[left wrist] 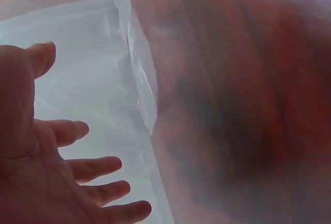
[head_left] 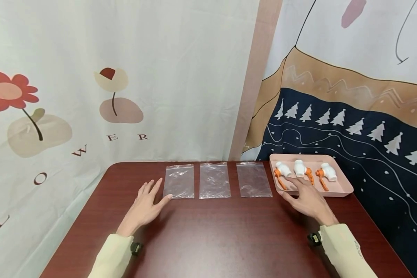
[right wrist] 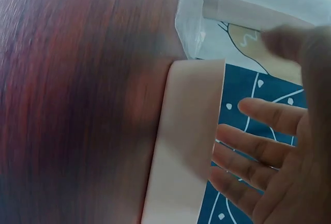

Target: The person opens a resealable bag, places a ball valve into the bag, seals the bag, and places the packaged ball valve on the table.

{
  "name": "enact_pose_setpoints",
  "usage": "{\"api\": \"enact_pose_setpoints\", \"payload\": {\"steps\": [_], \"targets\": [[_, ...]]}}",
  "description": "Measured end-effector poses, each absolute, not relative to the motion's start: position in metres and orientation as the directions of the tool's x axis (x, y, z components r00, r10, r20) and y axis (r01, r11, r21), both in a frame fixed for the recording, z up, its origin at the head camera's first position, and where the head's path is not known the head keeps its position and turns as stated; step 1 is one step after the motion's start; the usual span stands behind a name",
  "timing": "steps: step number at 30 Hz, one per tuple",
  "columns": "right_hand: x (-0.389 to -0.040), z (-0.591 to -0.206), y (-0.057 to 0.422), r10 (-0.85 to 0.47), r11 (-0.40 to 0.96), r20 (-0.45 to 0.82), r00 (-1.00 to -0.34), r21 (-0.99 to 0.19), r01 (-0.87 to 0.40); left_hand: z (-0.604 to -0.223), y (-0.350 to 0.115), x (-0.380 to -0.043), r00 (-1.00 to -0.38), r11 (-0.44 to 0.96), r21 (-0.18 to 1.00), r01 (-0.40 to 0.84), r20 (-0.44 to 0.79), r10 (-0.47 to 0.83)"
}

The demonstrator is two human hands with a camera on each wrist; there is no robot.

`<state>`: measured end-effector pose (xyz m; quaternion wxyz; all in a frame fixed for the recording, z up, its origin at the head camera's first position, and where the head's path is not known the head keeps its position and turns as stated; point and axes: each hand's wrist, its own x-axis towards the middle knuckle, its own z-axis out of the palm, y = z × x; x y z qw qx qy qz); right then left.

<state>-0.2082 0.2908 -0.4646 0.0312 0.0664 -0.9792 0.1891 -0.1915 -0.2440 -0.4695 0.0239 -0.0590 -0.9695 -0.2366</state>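
Within the pink tray (head_left: pixel 342 186) lie three white, orange-handled valves (head_left: pixel 299 169), both hands (head_left: pixel 144 206) (head_left: pixel 307 200) (fingers (left wrist: pixel 98 168) spread) holding nothing.

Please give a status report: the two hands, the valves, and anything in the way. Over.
Left hand open at leftmost bag. Right hand open, reaching over tray. Three valves in tray, none gripped; touch unclear. No obstacle seen.

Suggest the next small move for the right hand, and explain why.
Probably have the right hand pinch the leftmost white-and-orange ball valve: the hand is open and empty over the near rim of the pink tray, and that valve lies close to its fingertips.
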Motion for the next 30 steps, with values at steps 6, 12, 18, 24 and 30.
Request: {"api": "enact_pose_setpoints", "payload": {"steps": [6,12,18,24,30], "targets": [[-0.214,-0.471,0.286,-0.132,0.912,0.181,-0.975,-0.362,-0.191,-0.469,-0.233,-0.208,-0.988,0.865,0.479,0.149,0.112,0.108],[-0.217,-0.473,0.286,-0.123,0.918,0.186,-0.975,-0.353,-0.183,-0.471,-0.219,-0.226,-0.976,0.836,0.512,0.198,0.181,0.121],[-0.218,-0.475,0.284,-0.114,0.926,0.209,-0.971,-0.332,-0.180,-0.477,-0.209,-0.240,-0.968,0.831,0.507,0.228,0.211,0.137],[-0.219,-0.473,0.281,-0.098,0.926,0.208,-0.973,-0.339,-0.166,-0.477,-0.202,-0.248,-0.972,0.845,0.484,0.228,0.167,0.167],[-0.220,-0.472,0.280,-0.073,0.925,0.183,-0.980,-0.354,-0.135,-0.482,-0.195,-0.258,-0.968,0.868,0.430,0.247,0.138,0.207]]}}
